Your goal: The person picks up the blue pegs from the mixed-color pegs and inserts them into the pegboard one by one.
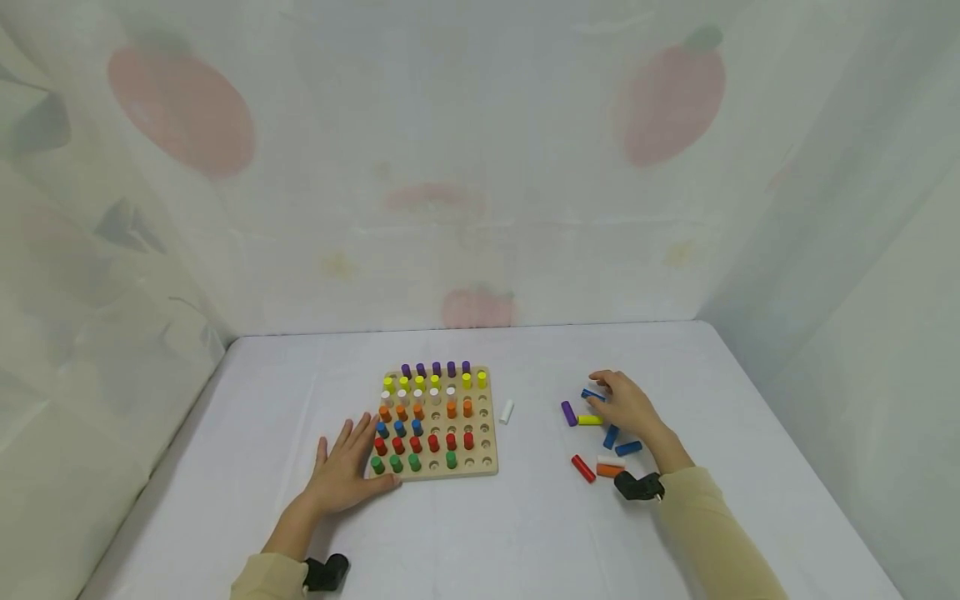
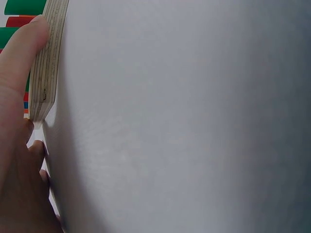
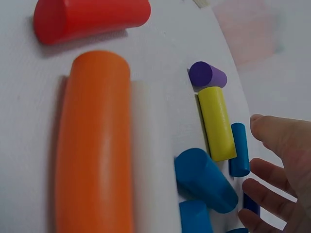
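On the left, the person's left hand rests at the near left corner of the wooden board, fingers spread along its left edge, thumb on the near edge; it holds no peg. Light, even pressure there should steady the board without tilting it. The board bears upright pegs in colour rows, with bare holes mostly toward the right.

Just right of the board lies a white peg. Farther right are the loose pegs: a purple peg, a red peg nearer, and a yellow peg beside a far blue peg.

The right hand is at that far blue peg, thumb and fingers moderately apart with nothing between them; whether they touch it, I cannot tell. A good pinch would probably take the peg's sides near one end, clear of the yellow one.
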A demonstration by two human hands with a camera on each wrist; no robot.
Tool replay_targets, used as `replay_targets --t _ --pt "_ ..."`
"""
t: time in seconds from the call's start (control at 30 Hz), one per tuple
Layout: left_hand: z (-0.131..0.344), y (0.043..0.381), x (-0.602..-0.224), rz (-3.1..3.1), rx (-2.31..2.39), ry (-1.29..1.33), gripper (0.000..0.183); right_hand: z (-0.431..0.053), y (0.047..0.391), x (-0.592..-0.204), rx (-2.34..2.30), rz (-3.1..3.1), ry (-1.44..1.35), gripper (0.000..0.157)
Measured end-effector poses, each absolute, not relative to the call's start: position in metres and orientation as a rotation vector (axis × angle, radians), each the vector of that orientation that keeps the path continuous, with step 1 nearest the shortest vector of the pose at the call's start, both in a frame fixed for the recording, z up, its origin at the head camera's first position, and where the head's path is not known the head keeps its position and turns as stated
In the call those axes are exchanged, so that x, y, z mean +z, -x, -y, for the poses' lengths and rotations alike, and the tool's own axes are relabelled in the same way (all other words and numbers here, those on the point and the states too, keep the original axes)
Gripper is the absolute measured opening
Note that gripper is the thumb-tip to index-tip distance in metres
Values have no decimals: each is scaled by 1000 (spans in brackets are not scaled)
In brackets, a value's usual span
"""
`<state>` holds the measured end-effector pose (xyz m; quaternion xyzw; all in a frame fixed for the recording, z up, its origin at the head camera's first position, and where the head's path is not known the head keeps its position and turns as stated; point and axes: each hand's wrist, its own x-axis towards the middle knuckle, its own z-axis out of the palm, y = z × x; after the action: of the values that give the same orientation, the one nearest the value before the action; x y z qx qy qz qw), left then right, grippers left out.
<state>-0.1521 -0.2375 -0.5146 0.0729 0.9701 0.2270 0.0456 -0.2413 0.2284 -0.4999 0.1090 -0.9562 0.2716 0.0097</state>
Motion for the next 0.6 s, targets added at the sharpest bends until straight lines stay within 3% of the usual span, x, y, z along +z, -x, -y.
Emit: replay_targets --t 0.6 --pt "238 152 -516 -2961 706 -232 108 -231 251 -505 952 3027 -311 31"
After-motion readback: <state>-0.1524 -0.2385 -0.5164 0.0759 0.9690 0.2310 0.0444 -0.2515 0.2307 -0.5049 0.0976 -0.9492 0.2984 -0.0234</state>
